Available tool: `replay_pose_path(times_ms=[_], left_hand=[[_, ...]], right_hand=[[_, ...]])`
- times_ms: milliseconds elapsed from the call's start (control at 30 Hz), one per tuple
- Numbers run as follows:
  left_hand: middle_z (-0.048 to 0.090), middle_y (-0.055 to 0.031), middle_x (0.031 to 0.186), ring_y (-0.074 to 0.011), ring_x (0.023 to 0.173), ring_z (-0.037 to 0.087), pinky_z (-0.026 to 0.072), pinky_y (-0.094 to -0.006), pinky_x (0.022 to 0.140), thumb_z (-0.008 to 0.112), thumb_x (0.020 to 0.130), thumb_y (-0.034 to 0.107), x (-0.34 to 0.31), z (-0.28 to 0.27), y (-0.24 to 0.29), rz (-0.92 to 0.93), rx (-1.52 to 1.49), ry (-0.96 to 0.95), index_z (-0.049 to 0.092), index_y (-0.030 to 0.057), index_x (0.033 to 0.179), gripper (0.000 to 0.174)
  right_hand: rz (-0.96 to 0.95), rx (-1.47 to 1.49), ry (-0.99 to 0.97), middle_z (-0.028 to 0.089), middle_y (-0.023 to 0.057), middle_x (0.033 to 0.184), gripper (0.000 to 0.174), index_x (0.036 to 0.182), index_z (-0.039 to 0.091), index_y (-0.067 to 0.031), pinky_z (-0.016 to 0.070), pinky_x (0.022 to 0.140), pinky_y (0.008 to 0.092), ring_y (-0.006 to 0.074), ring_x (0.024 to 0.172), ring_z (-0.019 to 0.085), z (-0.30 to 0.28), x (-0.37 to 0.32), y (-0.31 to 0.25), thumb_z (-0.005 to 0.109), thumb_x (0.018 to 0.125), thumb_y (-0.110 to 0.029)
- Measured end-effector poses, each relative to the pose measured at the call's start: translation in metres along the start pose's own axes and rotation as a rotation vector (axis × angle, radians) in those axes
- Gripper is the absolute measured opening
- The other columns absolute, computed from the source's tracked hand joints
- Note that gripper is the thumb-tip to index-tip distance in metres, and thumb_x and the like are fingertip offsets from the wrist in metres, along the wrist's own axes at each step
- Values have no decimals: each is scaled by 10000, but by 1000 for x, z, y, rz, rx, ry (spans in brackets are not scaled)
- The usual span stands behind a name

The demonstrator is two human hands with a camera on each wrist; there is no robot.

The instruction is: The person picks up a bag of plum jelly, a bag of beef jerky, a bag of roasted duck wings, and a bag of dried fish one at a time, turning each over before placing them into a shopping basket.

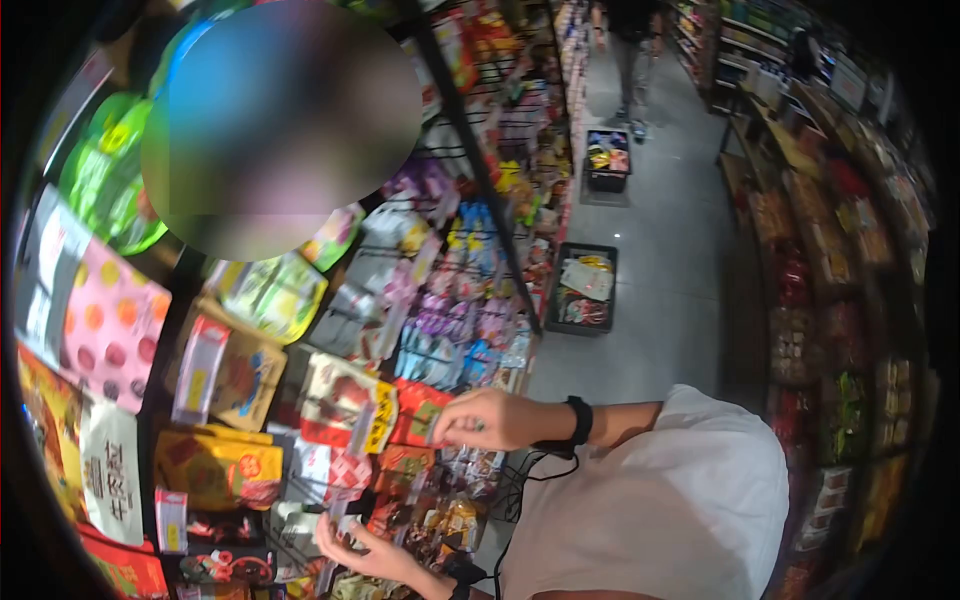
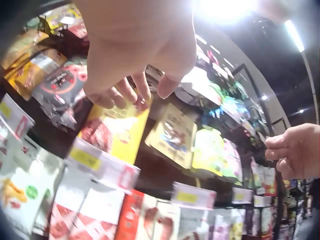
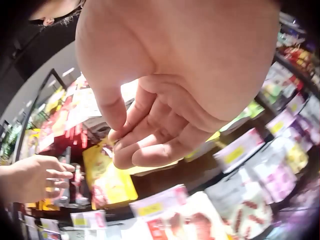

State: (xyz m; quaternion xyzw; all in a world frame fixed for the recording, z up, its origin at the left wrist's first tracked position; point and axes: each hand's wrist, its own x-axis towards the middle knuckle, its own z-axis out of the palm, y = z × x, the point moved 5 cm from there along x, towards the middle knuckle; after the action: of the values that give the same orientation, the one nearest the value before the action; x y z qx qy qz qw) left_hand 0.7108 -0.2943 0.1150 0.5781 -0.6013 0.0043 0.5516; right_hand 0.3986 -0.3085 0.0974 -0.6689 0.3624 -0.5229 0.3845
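In the head view my left hand (image 1: 370,552) hovers before the shelf front, thumb and fingers apart and nothing held. The left wrist view has its loosely bent fingers (image 2: 125,92) overlapping the top of a yellow snack pouch (image 2: 119,127). Above it in the head view is my right hand (image 1: 488,420), near a red-and-white snack bag (image 1: 340,400). Its fingers (image 3: 150,150) hang loosely curled in the right wrist view, thumb tip close to the index finger, with no item in them. A kraft-brown pouch (image 2: 172,135) stands beside the yellow one.
Price tags (image 1: 200,368) line the shelf edges among many hanging snack bags. On the aisle floor sit a dark basket (image 1: 582,290) with goods and another basket (image 1: 607,160) farther off. A person (image 1: 630,50) stands beyond them. Shelves (image 1: 840,260) run along the opposite side.
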Motion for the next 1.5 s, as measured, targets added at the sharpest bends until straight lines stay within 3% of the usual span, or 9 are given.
replay_pose_path(times_ms=[33, 200, 267, 333, 533, 833, 1233, 1333, 1500], left_hand=[[592, -144, 1325, -281, 1188, 565, 443, -407, 1020, 598, 982, 22, -16, 19, 21, 62, 57, -58, 605, -22, 1312, 334], [600, -143, 1280, -279, 1217, 563, 468, -391, 986, 630, 953, 6, -104, 124, 119, 146, -172, -394, 653, -7, 1204, 252], [609, -119, 1273, -242, 1171, 593, 499, -312, 856, 631, 947, 1, -144, 163, 157, 32, -347, -578, 667, 8, 1147, 204], [645, -129, 1190, -272, 1136, 613, 492, -358, 887, 630, 911, -19, -179, 195, 200, -36, -527, -748, 699, 22, 1122, 225], [707, -119, 1134, -257, 1027, 671, 522, -350, 836, 643, 919, 6, -245, 250, 318, 173, -709, -1261, 719, 32, 1086, 185], [735, -105, 1031, -233, 919, 695, 534, -325, 792, 656, 949, 47, -315, 345, 426, 450, -838, -1640, 740, 51, 1114, 185], [743, -96, 1042, -220, 920, 708, 536, -311, 782, 642, 995, 123, -337, 484, 545, 547, -888, -1770, 733, 60, 1162, 200], [744, -98, 1043, -219, 934, 712, 540, -309, 800, 638, 998, 119, -341, 504, 574, 583, -857, -1783, 731, 59, 1174, 207], [746, -92, 1050, -194, 944, 714, 543, -310, 811, 635, 1004, 131, -365, 525, 624, 592, -791, -1798, 729, 64, 1190, 219]], right_hand=[[31, -80, 87, 739, 79, 972, 143, 1089, 728, -66, 556, 711, 297, 153, 795, 704, -28, -22, 8, 661, 983, -135], [247, -207, 333, 756, 52, 959, 138, 1079, 731, -43, 541, 724, 278, 127, 779, 681, -151, -149, 2, 645, 993, -108], [303, -200, 409, 757, 45, 966, 138, 1081, 732, -41, 538, 735, 279, 121, 793, 680, -185, -194, -10, 641, 990, -90], [345, -230, 488, 758, 37, 963, 140, 1079, 733, -42, 539, 733, 280, 115, 795, 682, -215, -235, -26, 636, 984, -77], [463, -252, 683, 762, 30, 899, 157, 1110, 723, -47, 537, 730, 282, 121, 796, 706, -270, -326, -50, 626, 994, -87], [613, -232, 882, 767, 49, 903, 197, 1150, 729, -37, 535, 753, 276, 114, 804, 690, -323, -420, -48, 635, 1033, -164], [648, -429, 939, 771, 73, 944, 207, 1168, 723, -40, 552, 738, 295, 144, 796, 702, -490, -416, -48, 631, 1018, -151], [610, -430, 1023, 772, 76, 917, 211, 1163, 727, -35, 554, 741, 295, 143, 809, 711, -523, -436, -42, 633, 1016, -154], [746, -402, 1019, 773, 77, 908, 219, 1163, 724, -23, 556, 748, 298, 146, 861, 729, -587, -478, -29, 631, 1018, -159]])
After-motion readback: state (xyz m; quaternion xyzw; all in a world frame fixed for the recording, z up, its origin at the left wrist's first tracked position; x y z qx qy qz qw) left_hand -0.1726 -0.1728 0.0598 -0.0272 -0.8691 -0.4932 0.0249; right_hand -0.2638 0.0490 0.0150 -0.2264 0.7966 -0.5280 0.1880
